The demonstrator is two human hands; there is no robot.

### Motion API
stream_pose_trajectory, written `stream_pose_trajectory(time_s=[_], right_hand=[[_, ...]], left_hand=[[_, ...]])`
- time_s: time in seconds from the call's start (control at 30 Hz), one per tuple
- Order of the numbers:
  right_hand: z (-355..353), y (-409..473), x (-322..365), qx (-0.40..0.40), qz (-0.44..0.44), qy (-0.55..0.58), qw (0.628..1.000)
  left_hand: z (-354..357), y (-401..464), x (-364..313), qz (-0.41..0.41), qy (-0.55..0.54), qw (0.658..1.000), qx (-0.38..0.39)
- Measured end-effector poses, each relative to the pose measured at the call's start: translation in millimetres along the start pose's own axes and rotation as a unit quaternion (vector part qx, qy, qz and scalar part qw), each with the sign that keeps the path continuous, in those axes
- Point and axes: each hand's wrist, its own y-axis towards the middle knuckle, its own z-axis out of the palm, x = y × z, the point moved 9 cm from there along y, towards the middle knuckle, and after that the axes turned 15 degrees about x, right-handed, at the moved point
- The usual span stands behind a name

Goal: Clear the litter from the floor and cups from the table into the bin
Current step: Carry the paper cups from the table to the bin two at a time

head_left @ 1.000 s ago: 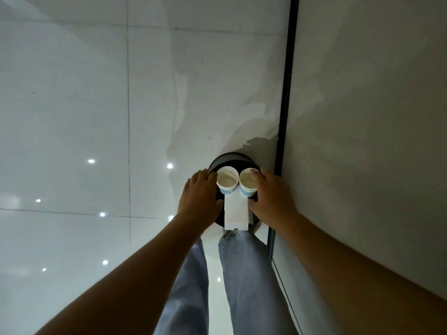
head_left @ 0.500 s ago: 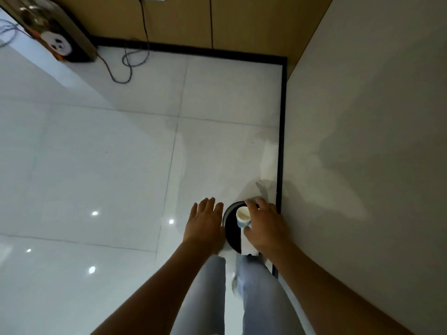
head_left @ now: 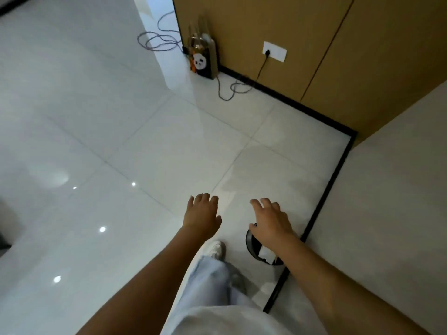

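Observation:
A small black bin [head_left: 251,245] stands on the white tiled floor beside the wall's dark skirting. A white piece of paper [head_left: 266,253] lies inside it; my right forearm hides most of the opening, and no cups show. My right hand [head_left: 271,222] hovers over the bin's far rim, fingers spread and empty. Left of the bin, my left hand [head_left: 202,215] hangs above the floor, open and holding nothing.
A grey wall [head_left: 387,213] runs along the right. A wood-panelled wall [head_left: 314,44] with a socket [head_left: 274,50] stands ahead. A panda-print bag [head_left: 203,61] and loose cables [head_left: 229,90] lie at its base. My shoe [head_left: 217,249] is beside the bin.
Both hands held paper cups over the bin a second ago; the left let go first, then the right. Now both hands are empty and the view has lifted and turned left.

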Motion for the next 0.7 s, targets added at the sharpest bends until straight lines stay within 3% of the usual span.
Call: stream_pose_trajectory(time_s=[0.3, 0.7], right_hand=[[9, -25, 201, 0.0, -0.152, -0.131, 0.98], [206, -87, 566, 0.074, -0.331, -0.306, 0.889]], left_hand=[[35, -146, 174, -0.154, -0.137, 0.976, -0.065], [179, -389, 446, -0.339, -0.306, 0.882, -0.114]])
